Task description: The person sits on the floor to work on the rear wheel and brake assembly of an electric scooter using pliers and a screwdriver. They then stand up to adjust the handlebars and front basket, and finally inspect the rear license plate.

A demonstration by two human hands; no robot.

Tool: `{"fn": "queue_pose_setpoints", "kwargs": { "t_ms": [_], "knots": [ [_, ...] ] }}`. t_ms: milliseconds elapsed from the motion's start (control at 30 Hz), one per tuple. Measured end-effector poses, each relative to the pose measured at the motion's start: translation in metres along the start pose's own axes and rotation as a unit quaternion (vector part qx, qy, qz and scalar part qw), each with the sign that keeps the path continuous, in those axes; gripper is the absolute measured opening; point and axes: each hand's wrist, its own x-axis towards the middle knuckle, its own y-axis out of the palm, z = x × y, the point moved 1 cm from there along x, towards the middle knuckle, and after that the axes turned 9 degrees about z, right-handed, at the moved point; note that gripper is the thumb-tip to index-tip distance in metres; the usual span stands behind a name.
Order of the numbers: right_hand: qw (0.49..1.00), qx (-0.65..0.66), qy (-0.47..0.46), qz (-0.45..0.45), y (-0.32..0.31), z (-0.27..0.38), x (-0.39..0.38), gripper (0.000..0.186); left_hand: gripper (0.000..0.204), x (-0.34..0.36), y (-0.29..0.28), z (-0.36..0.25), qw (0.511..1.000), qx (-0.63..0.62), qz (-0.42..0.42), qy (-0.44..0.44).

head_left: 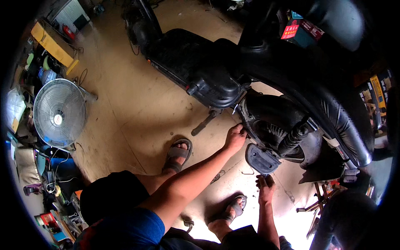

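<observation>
A black electric scooter [187, 54] stretches across the upper middle, its rear wheel [266, 110] and a ribbed shock absorber [293, 139] nearest me. My left hand [236, 136] reaches in beside the wheel with curled fingers, and whatever they grip is hidden. Just below the wheel sits a dark grey plate shaped like a footrest [262, 159], between my two hands. At its lower edge is my right hand [266, 188], fingers bent up and closed against it. Whether they hold the plate or something small under it, I cannot make out.
Left of me stands a round metal fan [59, 113], with a yellow box-like piece [54, 43] behind it. Loose tools and clutter [62, 225] line the left rim. The scooter's kickstand [204, 123] juts toward my sandalled foot [179, 154]. A person's dark-clothed leg [343, 216] is at lower right.
</observation>
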Motion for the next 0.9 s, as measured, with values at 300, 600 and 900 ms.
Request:
{"fn": "queue_pose_setpoints", "kwargs": {
  "t_ms": [300, 600, 900],
  "knots": [
    [0.996, 0.065, 0.001, 0.056, 0.091, 0.024, 0.028, 0.011, 0.016, -0.003, -0.03, -0.02, 0.992, -0.102, 0.01, -0.073],
    [0.869, -0.394, -0.299, 0.005, 0.06, -0.064, 0.108, 0.027, 0.018, 0.007, -0.027, -0.025, 0.991, -0.083, 0.044, -0.093],
    [0.849, -0.429, -0.308, -0.023, 0.085, -0.05, 0.145, 0.031, 0.013, -0.005, -0.012, -0.021, 0.968, -0.24, -0.001, -0.073]
  ]
}}
